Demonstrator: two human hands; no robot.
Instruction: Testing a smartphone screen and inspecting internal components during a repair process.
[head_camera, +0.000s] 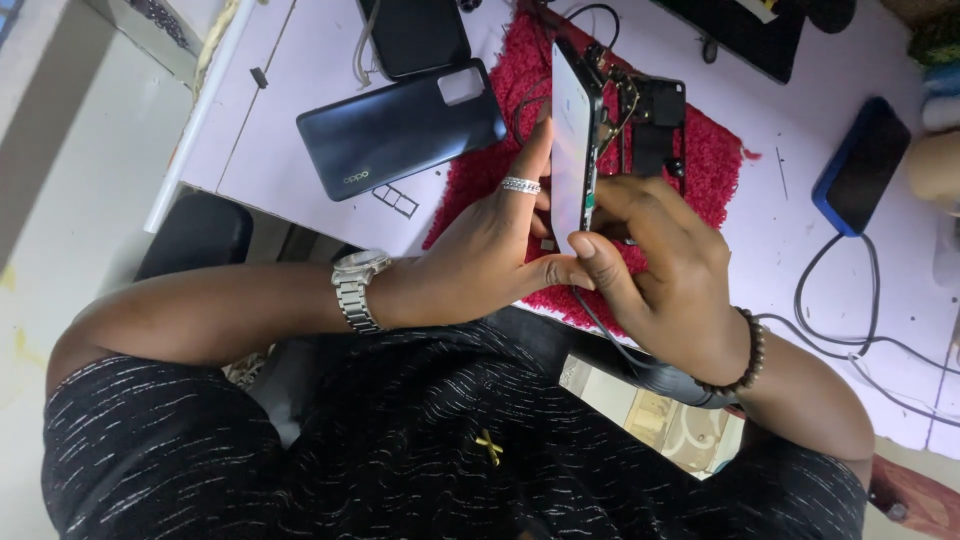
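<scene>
Both my hands hold an opened smartphone (572, 140) upright on edge above a red fuzzy mat (700, 150). My left hand (490, 245), with a ring and a metal wristwatch, grips the screen side; its fingers lie along the pale display. My right hand (660, 265), with a beaded bracelet, holds the back side, thumb at the bottom edge. The phone's exposed inner parts and a black piece (655, 120) show behind it.
A dark phone back cover (400, 128) lies on the pale table (270, 120) to the left, with a small SIM tray (396, 201) and another black phone (415, 35) nearby. At right lies a blue-cased phone (860, 165) with black cables (850, 320).
</scene>
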